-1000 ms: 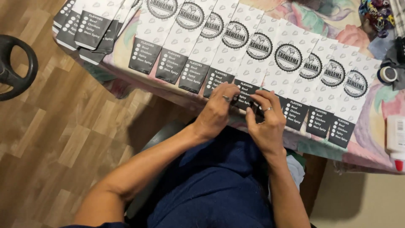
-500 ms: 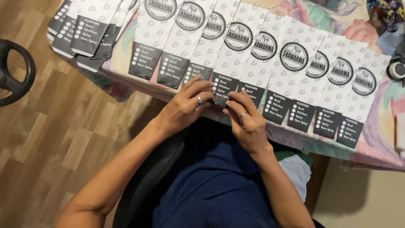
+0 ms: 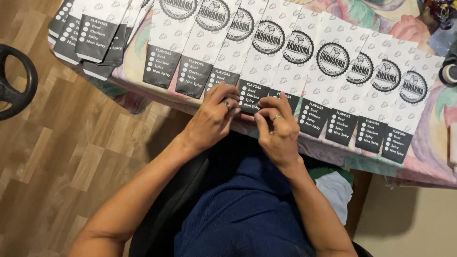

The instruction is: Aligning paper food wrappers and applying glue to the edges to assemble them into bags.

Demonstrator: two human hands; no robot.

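1. I see both hands at the near edge of the table [image 3: 419, 166], working on one paper sleeve [image 3: 261, 62] in a fanned, overlapping row of white sleeves with dark bottom panels.
2. The left hand [image 3: 212, 119] has its fingers curled down onto the sleeve's dark bottom panel [image 3: 251, 95], fingertips pressing it; I cannot tell whether they pinch the edge.
3. The right hand [image 3: 278, 131] sits just right of that panel, fingers bent, tips touching its lower right corner.
4. The sleeve's long axis runs from near to far, tilted a little to the right; its near end lies directly under my fingertips, between the two hands.
5. A second stack of sleeves [image 3: 90, 33] lies far left, well apart, nearer the left hand.
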